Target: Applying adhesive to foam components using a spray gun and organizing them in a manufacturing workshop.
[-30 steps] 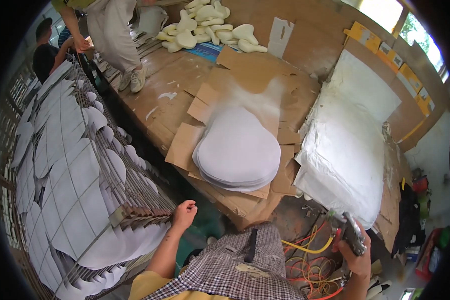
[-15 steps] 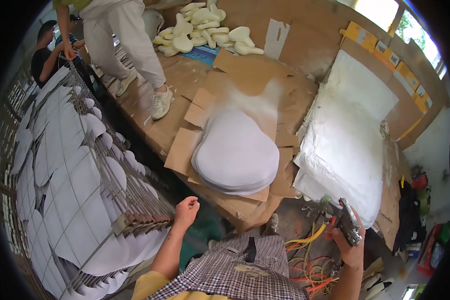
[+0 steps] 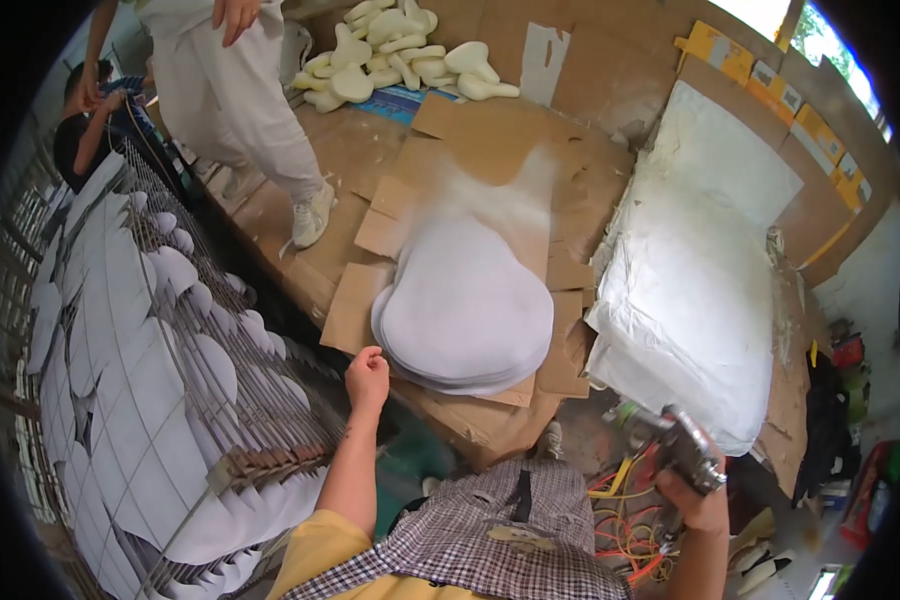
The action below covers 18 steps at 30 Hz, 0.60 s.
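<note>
A stack of smooth, pale grey, pear-shaped sheets (image 3: 465, 300) lies on a cardboard-covered table, its narrower part pointing away from me. My left hand (image 3: 368, 380) is just off the stack's near left edge. Its fingers are curled closed, and nothing shows in them. In my right hand (image 3: 698, 502) is a metal spray gun (image 3: 685, 445), held low at the right beside the table; its front end is blurred. My fingers wrap its handle, partly hidden behind the gun's body.
A wire rack (image 3: 235, 470) loaded with grey sheets fills the left. Yellowish saddle-shaped foam pieces (image 3: 400, 50) are heaped at the back. A white-covered slab (image 3: 685, 280) lies right. Hoses (image 3: 635, 540) tangle below. A person in pale trousers (image 3: 255, 100) stands far left; another is behind.
My left hand has risen toward the stack's near left edge. The spray gun has turned slightly in my right hand. The person in pale trousers has moved, one hand now off the rack.
</note>
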{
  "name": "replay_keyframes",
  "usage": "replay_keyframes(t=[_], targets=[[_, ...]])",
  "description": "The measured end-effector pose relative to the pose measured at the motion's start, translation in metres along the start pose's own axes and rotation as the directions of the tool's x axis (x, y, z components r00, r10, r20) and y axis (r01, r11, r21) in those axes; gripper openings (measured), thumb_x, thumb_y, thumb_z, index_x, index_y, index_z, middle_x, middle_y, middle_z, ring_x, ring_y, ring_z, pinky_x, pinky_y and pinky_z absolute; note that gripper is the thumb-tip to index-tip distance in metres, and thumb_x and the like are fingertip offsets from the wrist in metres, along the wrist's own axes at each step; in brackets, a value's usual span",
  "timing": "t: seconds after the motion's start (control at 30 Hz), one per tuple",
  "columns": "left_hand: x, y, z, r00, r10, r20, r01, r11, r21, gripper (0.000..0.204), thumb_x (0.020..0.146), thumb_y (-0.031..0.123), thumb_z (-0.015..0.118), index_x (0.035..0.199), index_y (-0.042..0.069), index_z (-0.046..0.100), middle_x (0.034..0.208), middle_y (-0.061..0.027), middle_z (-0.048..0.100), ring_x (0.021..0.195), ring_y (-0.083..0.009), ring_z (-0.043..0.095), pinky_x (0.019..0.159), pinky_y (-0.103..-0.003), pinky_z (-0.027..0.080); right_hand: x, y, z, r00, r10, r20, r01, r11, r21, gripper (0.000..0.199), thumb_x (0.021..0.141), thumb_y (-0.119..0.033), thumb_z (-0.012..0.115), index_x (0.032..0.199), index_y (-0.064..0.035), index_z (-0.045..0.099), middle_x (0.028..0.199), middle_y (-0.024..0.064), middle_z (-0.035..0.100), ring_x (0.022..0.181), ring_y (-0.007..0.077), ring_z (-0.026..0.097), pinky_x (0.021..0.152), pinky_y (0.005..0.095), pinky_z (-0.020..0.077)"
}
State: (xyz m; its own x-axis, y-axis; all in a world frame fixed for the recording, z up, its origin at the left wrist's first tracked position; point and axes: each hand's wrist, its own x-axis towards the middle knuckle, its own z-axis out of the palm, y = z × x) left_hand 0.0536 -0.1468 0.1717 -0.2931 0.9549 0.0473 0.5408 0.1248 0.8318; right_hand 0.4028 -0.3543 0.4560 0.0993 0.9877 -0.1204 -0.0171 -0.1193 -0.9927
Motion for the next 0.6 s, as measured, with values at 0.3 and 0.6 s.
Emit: replay_keyframes(t=[0.3, 0.6], targets=[[0.031, 0.011, 0.035, 0.996, 0.076, 0.043, -0.087, 0.888, 0.451, 0.033, 0.074, 0.012, 0.063, 0.107, 0.01, 0.061, 0.099, -0.012, 0.058, 0.099, -0.0307, 0.053, 0.087, -0.04, 0.043, -0.003, -0.006, -0.017, 0.992, 0.098, 0.084, -0.088, 0.99, -0.112, 0.062, 0.072, 0.004, 0.067, 0.129, 0.0011, 0.042, 0.083, 0.0067, 0.06, 0.074, 0.0125, 0.058, 0.067, 0.0256, 0.0469], [0.043, 0.019, 0.036, 0.994, -0.054, 0.091, -0.007, 0.822, 0.569, 0.037, 0.076, 0.018, 0.065, 0.111, 0.012, 0.059, 0.111, -0.0098, 0.053, 0.107, -0.0298, 0.048, 0.09, -0.042, 0.041, 0.039, -0.013, -0.005, 0.995, -0.064, -0.074, 0.057, 0.994, -0.089, 0.056, 0.077, 0.001, 0.061, 0.129, 0.0019, 0.041, 0.085, 0.005, 0.06, 0.074, 0.0113, 0.057, 0.067, 0.026, 0.0477]])
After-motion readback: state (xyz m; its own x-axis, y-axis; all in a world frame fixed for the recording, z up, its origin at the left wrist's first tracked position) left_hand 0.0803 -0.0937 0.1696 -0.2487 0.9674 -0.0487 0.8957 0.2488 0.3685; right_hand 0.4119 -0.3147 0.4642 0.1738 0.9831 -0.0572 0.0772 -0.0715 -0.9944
